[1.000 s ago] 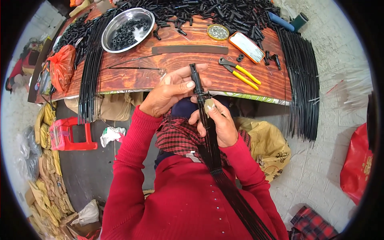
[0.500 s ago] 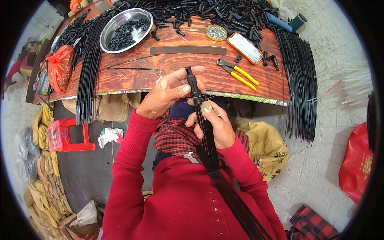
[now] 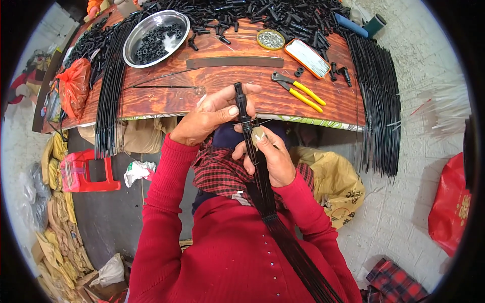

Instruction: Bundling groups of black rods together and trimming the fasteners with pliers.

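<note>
At a wooden table [image 3: 161, 103], holding a black tube [image 3: 241, 98] beyond the lap [image 3: 217, 174], by the near edge, almost upright with a slight lean, between thumb and curled fingers of the left hand [image 3: 209, 115]. Just below, closing thumb and fingers of the right hand [image 3: 275, 157] around black strands [image 3: 262, 192] trailing down over the red sweater [image 3: 227, 242], with a small pale piece [image 3: 255, 137] at the thumb tip; cannot tell whether pinched or wrapped on. With a thin wire [image 3: 265, 120] crossing at the meeting of tube and strands. Compared with a second ago, apparently rolled the tube slightly, now showing a narrower neck, and kept both grips: judged as work on the same joint, not another piece. Farther out, on the wood, yellow-handled pliers [image 3: 305, 97], a flat bar [image 3: 235, 62], then a steel bowl [image 3: 144, 63] of small black rings [image 3: 151, 44].
</note>
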A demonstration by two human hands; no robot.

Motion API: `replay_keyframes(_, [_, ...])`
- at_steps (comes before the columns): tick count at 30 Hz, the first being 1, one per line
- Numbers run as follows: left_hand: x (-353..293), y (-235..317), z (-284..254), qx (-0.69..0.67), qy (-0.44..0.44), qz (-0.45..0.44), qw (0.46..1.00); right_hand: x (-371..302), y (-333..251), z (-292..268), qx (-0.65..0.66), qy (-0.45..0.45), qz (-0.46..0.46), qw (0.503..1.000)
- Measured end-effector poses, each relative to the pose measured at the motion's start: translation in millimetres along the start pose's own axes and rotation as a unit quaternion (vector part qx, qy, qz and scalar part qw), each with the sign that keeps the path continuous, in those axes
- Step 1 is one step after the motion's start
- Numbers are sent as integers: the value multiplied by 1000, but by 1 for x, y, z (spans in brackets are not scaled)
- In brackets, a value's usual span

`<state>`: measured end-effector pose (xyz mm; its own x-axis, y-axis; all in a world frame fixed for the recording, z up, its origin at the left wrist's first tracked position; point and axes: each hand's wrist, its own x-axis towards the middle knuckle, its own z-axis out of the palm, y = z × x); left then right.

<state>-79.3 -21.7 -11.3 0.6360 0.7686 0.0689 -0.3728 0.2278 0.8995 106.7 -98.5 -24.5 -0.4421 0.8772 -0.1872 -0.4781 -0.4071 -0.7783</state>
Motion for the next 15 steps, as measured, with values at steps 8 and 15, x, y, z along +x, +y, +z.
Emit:
replay_keyframes(8, [1,-14,-8,-31,6,3,999,1,0,-1,-2,4,6,1000])
replay_keyframes(15, [1,-20,-18,-36,-22,15,999,1,1,-2,0,2,4,1000])
